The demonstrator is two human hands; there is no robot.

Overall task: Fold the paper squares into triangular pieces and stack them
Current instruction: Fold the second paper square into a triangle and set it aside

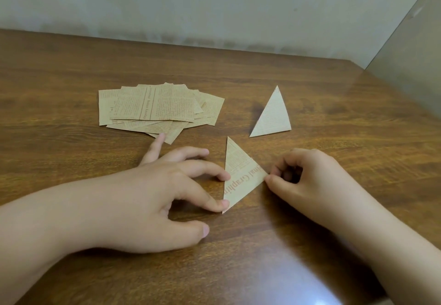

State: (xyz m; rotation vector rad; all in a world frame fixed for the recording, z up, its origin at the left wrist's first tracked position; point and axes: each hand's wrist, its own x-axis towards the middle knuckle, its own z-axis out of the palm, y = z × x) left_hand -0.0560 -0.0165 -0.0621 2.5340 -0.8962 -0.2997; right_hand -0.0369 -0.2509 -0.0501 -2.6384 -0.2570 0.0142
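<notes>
Fingers (224, 203) of the left hand (152, 199) pin the triangle (241, 175) mid-table (71, 66); right hand (307, 180) pinches its corner, likely sharpening the crease. Squares (155, 106) wait toward the far edge.

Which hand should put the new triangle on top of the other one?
Probably the right hand. It already pinches the corner of the new triangle, and the finished triangle lies on its side of the table. The left hand only touches the fold edge with its fingertips.
</notes>
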